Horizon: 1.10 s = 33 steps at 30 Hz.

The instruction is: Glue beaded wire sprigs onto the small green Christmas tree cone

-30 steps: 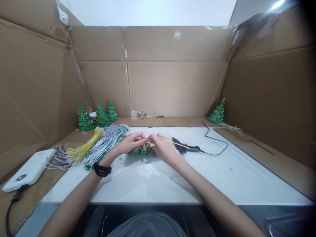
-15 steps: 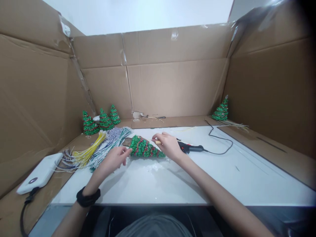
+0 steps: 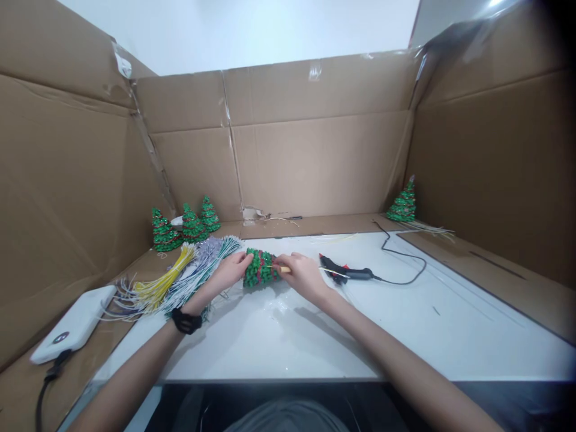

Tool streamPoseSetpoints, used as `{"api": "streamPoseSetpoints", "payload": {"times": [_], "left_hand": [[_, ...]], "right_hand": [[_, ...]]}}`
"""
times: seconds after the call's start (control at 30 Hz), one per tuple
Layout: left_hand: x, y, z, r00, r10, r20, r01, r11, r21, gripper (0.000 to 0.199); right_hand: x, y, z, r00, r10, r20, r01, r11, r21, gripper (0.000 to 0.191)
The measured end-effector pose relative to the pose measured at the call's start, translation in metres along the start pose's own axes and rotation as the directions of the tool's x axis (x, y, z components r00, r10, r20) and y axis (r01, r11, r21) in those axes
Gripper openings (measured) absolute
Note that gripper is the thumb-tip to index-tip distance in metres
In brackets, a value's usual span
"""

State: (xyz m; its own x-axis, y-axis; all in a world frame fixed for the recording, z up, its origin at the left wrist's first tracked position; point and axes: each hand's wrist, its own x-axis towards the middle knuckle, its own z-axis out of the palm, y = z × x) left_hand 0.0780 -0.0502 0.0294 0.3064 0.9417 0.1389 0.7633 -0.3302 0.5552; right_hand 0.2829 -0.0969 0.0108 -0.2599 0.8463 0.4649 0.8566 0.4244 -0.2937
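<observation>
A small green beaded Christmas tree with red garland lies on its side over the white table, its wide end to the left. My left hand is closed on that wide end, thumb on top and the other fingers mostly hidden. In my right hand a small tool with a short pale wooden handle is pinched, its thin end pointing left at the tree. The right fingers cover the tree's narrow end. A black glue gun lies just right of this hand.
Yellow, white and green wire bundles lie left of the tree. Three finished trees stand behind them, another tree at back right. A white power bank sits at left. Cardboard walls enclose the table.
My left hand has moved up and right and taken hold of the tree's wide end. My right hand has shifted slightly left and down, bringing the tool onto the tree.
</observation>
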Motion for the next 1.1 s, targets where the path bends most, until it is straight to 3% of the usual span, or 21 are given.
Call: {"api": "streamPoseSetpoints", "payload": {"times": [0.23,0.4,0.5,0.67,0.8,0.9,1.1], "left_hand": [[0.009,-0.008,0.025,0.997,-0.063,0.046,0.073,0.958,-0.277,0.043],[0.003,-0.002,0.026,0.985,-0.086,0.151,0.158,0.810,-0.564,0.043],[-0.002,0.002,0.022,0.967,-0.041,0.250,0.201,0.725,-0.659,0.047],[-0.004,-0.001,0.017,0.949,0.048,0.310,0.217,0.613,-0.760,0.046],[0.001,-0.008,0.014,0.898,0.109,0.427,0.314,0.522,-0.793,0.037],[0.005,-0.013,0.015,0.879,0.125,0.461,0.340,0.513,-0.788,0.029],[0.005,-0.020,0.022,0.915,0.119,0.385,0.253,0.575,-0.778,0.026]], "right_hand": [[0.001,0.001,0.005,0.997,0.072,0.032,-0.070,0.996,-0.058,0.020],[0.002,0.003,0.008,0.994,0.106,0.034,-0.106,0.994,-0.019,0.021],[0.002,0.001,0.011,0.992,0.118,0.041,-0.117,0.993,-0.021,0.020],[0.002,-0.003,0.013,0.988,0.149,0.050,-0.146,0.988,-0.053,0.020],[0.002,-0.005,0.012,0.987,0.151,0.048,-0.146,0.985,-0.087,0.020],[0.001,-0.008,0.012,0.986,0.157,0.062,-0.149,0.982,-0.115,0.019],[0.000,-0.009,0.014,0.984,0.171,0.051,-0.165,0.981,-0.103,0.017]]}}
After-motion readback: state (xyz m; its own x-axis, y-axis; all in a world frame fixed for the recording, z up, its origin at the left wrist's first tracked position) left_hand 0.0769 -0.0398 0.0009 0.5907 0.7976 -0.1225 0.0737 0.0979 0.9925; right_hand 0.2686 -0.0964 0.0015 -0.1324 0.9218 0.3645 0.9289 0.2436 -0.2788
